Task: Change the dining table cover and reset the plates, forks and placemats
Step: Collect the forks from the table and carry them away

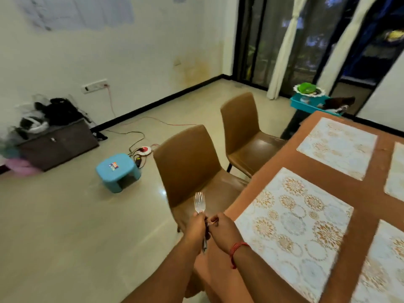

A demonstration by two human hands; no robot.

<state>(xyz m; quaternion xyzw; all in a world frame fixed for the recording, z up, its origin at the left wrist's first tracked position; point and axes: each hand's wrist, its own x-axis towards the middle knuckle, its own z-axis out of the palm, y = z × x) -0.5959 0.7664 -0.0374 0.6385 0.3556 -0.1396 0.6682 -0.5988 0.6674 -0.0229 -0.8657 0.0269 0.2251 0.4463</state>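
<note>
Forks [199,204] stand upright in our left hand [196,226], gripped by the handles, tines up, just off the table's corner. Our right hand [222,228] pinches the handles beside it. Patterned placemats [290,228] lie flat on the brown table cover [369,193]; two brown chairs [190,169] stand alongside.

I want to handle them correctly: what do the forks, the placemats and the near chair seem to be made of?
Forks: probably polished metal, silvery and glinting.
Placemats: possibly vinyl or coated fabric, flat with a printed floral pattern; uncertain.
Near chair: likely moulded plastic or leatherette, smooth brown with a soft sheen.
</note>
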